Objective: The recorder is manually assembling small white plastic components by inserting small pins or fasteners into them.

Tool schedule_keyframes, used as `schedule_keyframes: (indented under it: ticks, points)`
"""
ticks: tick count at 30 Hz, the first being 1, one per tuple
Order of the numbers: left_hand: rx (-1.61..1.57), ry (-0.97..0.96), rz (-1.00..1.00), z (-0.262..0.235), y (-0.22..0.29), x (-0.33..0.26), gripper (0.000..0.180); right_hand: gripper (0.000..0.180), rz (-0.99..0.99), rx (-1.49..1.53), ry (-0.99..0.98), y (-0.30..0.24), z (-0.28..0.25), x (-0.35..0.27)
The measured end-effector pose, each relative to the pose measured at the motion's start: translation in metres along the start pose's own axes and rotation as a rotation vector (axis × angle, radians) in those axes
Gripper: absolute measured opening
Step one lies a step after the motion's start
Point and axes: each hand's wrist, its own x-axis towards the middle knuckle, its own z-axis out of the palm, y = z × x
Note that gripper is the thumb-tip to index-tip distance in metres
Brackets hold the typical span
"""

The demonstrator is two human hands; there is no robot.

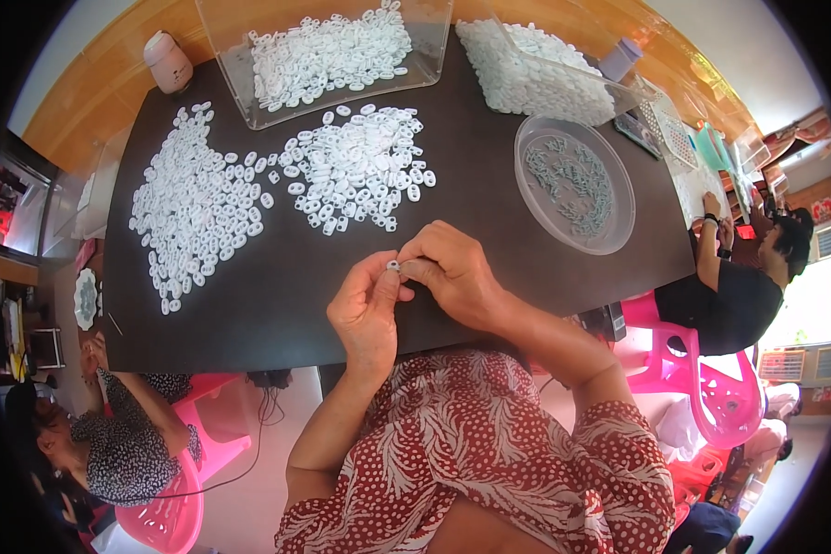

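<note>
Small white pc [393, 266] was on the near side of the middle pile [365, 162], over the table [480, 175] betw. both hands, prob. so fingertips could get at it from two sides. L hand [367, 300]: thumb + index pinched on the pc, other fingers loosely curled; looked like the steadying one. R hand [457, 274]: mostly closed, thumb & index tips together at the pc's R edge; couldn't tell if they gripped the pc or something tiny, b/c the fingertips hid it.

Middle pile = loose white oval pcs w/ dark marks, likely there for a short reach. Bigger pile [194, 212] lay to its L, same kind, few strays betw. the two.

Containers: clear bin [226, 55] directly behind the middle pile, part full of similar pcs, prob. set back to leave elbow room. Second bin [628, 90], behind & R of the pile, heaped w/ white pcs, detail unclear. Round tub [630, 217], R of the pile, w/ small grey-green bits [572, 189] spread thin on its bottom; walls prob. stopped them scattering yet let fingers in.
</note>
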Motion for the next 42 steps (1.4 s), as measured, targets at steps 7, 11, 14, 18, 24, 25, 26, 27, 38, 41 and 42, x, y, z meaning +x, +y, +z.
schedule_keyframes:
  ticks: [7,11,14,18,24,25,26,27,38,41,42]
  points:
    - [-0.033,-0.038,-0.023,-0.008,0.004,0.007,0.022,0.027,-0.147,-0.461,0.102,0.043,-0.027,0.030]
    - [-0.044,-0.035,-0.029,-0.008,0.003,0.007,0.022,0.031,-0.281,-0.595,0.022,0.052,-0.025,0.046]
    - [-0.084,0.011,-0.022,-0.007,0.003,0.007,0.020,0.027,-0.410,-0.749,-0.090,0.058,-0.025,0.051]
    - [-0.075,-0.001,-0.030,-0.008,0.002,0.008,0.019,0.020,-0.438,-0.754,-0.172,0.060,-0.026,0.051]
    - [-0.101,-0.004,-0.057,-0.008,0.003,0.010,0.019,0.025,-0.403,-0.704,-0.185,0.053,-0.029,0.042]
    - [-0.099,-0.004,-0.062,-0.008,0.003,0.010,0.019,0.028,-0.383,-0.706,-0.192,0.050,-0.029,0.039]
    - [-0.098,-0.004,-0.065,-0.009,0.003,0.010,0.019,0.028,-0.381,-0.705,-0.192,0.047,-0.028,0.036]
    - [-0.089,-0.024,-0.080,-0.010,0.003,0.010,0.019,0.031,-0.382,-0.703,-0.176,0.044,-0.027,0.032]
    - [-0.080,-0.046,-0.091,-0.011,0.002,0.011,0.019,0.013,-0.216,-0.552,-0.097,0.051,-0.025,0.019]
    - [-0.084,-0.043,-0.100,-0.010,0.003,0.010,0.019,0.011,-0.195,-0.563,-0.091,0.050,-0.022,0.017]
    - [-0.089,-0.041,-0.110,-0.009,0.003,0.010,0.019,0.012,-0.177,-0.549,-0.075,0.047,-0.021,0.018]
